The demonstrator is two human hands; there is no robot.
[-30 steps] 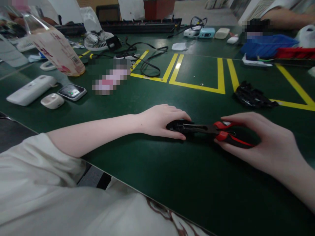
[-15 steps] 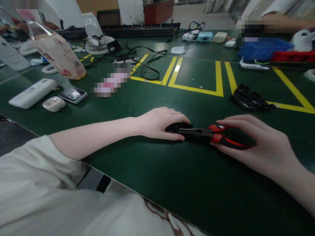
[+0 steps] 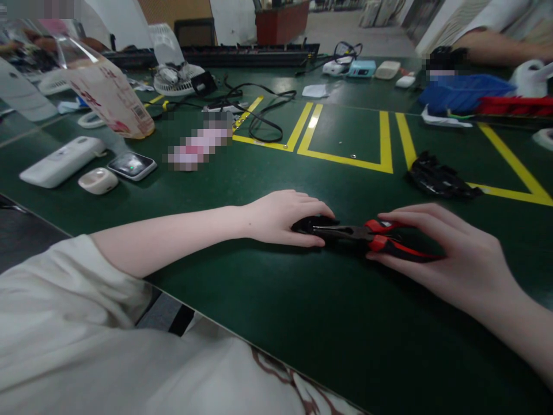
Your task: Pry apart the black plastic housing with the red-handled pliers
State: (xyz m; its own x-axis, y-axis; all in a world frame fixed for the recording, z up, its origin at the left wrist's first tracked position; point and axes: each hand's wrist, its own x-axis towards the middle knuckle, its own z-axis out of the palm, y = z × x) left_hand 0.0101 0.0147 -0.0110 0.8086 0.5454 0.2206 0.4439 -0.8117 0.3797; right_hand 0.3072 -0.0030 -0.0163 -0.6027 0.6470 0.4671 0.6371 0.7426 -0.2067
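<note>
My right hand is closed round the red and black handles of long-nose pliers. The pliers' dark jaws point left and reach into a glossy black part. My left hand grips that black part against the green table, thumb on the near side and fingers on the far side. The hand covers much of the part, so its full shape is hidden. Whether the jaw tips are pinching anything cannot be made out. Farther right lies a crumpled-looking heap of black pieces.
Yellow tape marks rectangles on the green table. At left stand a drink bottle, a white power bank, an earbud case and a small screened device. Behind are a fan, a cable and a blue bin.
The view has shifted slightly. Both hands keep their hold, and the pliers' handles look tilted a little differently, with the jaws still at the black part.
</note>
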